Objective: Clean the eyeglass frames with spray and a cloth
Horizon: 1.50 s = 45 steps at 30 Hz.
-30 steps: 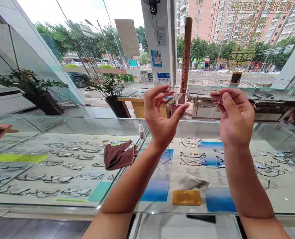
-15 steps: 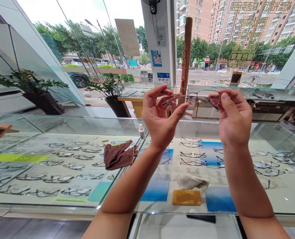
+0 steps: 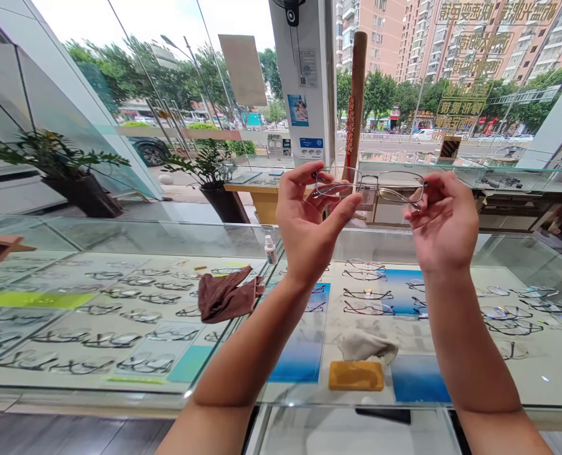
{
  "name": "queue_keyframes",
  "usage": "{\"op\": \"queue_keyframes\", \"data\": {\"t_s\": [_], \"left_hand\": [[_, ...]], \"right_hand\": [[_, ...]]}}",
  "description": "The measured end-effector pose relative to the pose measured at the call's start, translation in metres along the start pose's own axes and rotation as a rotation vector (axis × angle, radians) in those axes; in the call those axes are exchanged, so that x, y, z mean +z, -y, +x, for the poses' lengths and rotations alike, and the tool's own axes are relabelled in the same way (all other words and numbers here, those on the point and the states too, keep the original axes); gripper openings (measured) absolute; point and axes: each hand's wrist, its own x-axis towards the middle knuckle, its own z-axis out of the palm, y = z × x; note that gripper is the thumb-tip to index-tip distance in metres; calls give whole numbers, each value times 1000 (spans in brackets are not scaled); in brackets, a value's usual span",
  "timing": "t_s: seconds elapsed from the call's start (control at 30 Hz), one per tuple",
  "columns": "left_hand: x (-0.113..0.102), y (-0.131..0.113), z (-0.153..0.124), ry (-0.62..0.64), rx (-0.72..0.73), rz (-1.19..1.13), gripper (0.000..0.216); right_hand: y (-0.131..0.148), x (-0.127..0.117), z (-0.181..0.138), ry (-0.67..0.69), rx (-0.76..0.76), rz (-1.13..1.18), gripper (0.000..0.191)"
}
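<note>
I hold a thin metal-framed pair of glasses [image 3: 373, 182] up at eye level in front of the shop window. My left hand [image 3: 309, 224] pinches the frame's left end between fingers and thumb. My right hand [image 3: 444, 221] grips the right end, fingers curled round it. Both temples look folded in behind the lenses. Below my arms lies the glass display counter [image 3: 281, 395], with several rows of glasses under it.
A brown cloth [image 3: 226, 296] and a small white bottle [image 3: 270, 250] lie on the counter left of my arms. A pale cloth [image 3: 366, 345] and a yellow pad [image 3: 355, 375] sit between my forearms. Potted plants [image 3: 214, 170] and a wooden post [image 3: 355, 101] stand by the window.
The temples have been folded in behind the lenses. My right hand has turned, its fingers now curling under the frame's right end. The glasses stay at the same height.
</note>
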Motion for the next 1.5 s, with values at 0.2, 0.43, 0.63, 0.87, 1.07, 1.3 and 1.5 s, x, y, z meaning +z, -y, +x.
{"op": "queue_keyframes", "data": {"t_s": [0.2,0.43,0.63,0.87,1.07,1.3,1.5], "left_hand": [[0,-4,0,22,-15,-6,57],[1,-7,0,23,-15,-5,59],[-1,-4,1,40,35,37,59],[-2,-1,0,69,109,55,58],[1,-5,-3,58,96,47,60],[8,-19,-6,-3,-13,56,53],[10,-19,-6,-27,7,51,51]], "right_hand": [[3,3,3,31,224,126,42],[8,9,0,92,349,202,46],[9,9,-2,109,389,213,45],[12,12,-2,144,444,263,45],[10,12,0,181,521,327,48],[5,11,1,228,504,250,51],[6,12,0,192,513,270,51]]}}
